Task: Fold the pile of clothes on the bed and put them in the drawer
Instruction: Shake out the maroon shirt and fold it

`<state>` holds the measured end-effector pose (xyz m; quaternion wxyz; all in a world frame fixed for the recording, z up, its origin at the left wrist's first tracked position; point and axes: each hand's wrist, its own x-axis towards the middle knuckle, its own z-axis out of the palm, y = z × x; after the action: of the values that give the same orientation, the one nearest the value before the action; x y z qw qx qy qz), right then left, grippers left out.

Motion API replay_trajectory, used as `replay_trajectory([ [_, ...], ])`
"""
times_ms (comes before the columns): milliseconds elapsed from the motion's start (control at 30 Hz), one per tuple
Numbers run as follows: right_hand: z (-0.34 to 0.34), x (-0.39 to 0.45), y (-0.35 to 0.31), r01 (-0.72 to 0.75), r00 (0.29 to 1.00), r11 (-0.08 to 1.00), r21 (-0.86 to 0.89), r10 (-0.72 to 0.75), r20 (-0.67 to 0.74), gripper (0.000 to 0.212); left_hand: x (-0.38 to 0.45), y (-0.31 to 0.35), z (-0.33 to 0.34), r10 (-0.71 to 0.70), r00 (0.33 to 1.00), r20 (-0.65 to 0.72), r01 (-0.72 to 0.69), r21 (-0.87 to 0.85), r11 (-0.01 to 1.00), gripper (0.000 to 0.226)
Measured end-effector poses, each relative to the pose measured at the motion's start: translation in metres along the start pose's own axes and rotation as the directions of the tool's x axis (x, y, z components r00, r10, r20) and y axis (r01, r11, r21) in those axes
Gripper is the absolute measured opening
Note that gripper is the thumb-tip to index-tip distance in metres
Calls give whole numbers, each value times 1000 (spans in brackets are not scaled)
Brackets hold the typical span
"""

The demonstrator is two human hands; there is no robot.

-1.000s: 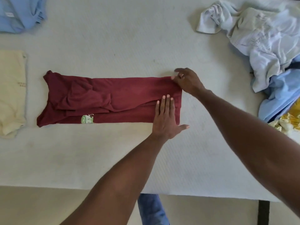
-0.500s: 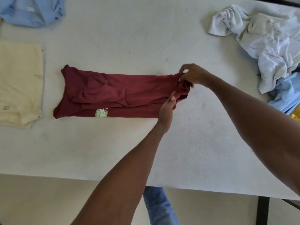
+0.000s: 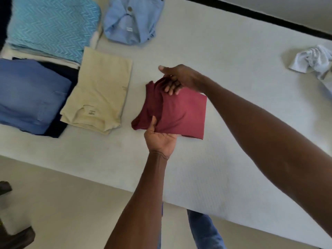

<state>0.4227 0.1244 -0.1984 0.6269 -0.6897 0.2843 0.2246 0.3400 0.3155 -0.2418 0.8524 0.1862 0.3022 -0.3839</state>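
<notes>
my left hand bare, my right hand bare, both forearms unsleeved, no rings or watch visible, my blue jeans at 6 o'clock

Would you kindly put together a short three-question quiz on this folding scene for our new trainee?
1. True or false: both hands grip the maroon shirt.
2. Which garment lies nearest the maroon shirt? A) teal knit B) beige shirt C) crumpled white garment
3. Fill in: the left hand holds the shirt's ____ edge, near or far from the person.

Key
1. True: the left hand and right hand both pinch it.
2. B, the beige shirt, folded on the bed.
3. Near.
</notes>
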Motion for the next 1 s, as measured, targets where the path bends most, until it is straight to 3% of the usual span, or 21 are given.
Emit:
replay_trajectory([
  [100,46,47,1,-95,995,982,-162,95,-8,58,17,46,-27,54,996,-68,-46,117,992,34],
  [200,70,67,21,-122,991,938,-323,134,16,56,33,79,-53,64,987,-144,-17,303,953,53],
  [300,71,73,41,-105,994,984,-144,106,-1,57,42,91,-71,148,951,-272,24,539,842,27],
  [367,67,76,46,-72,986,997,36,77,-151,67,46,95,-77,318,867,-384,35,682,730,8],
  [400,63,77,47,-53,963,996,74,71,-259,71,48,98,-79,443,802,-401,50,783,620,7],
  [467,55,79,51,-63,911,998,24,67,-406,73,49,98,-80,640,695,-328,98,925,368,16],
  [533,50,82,53,-151,895,973,-173,60,-443,70,47,94,-74,716,668,-203,38,970,240,21],
  [567,48,85,53,-185,899,943,-276,49,-435,70,48,92,-72,720,676,-157,22,981,193,36],
  [633,52,91,49,-190,925,893,-408,24,-378,78,53,90,-69,636,753,-168,141,986,94,79],
  [700,60,100,42,-172,950,843,-510,4,-314,83,64,93,-67,558,797,-232,278,961,2,95],
  [800,73,115,39,-207,959,757,-620,30,-283,71,86,102,-66,506,803,-315,394,918,-53,63],
  [867,76,118,38,-212,959,751,-625,36,-282,49,92,105,-64,476,811,-340,424,902,-78,46],
  [933,75,113,39,-181,960,817,-548,24,-280,29,90,108,-62,437,843,-313,346,938,5,29],
  [1000,70,99,38,-144,953,885,-442,4,-302,26,75,111,-58,374,882,-287,230,954,191,16],
])
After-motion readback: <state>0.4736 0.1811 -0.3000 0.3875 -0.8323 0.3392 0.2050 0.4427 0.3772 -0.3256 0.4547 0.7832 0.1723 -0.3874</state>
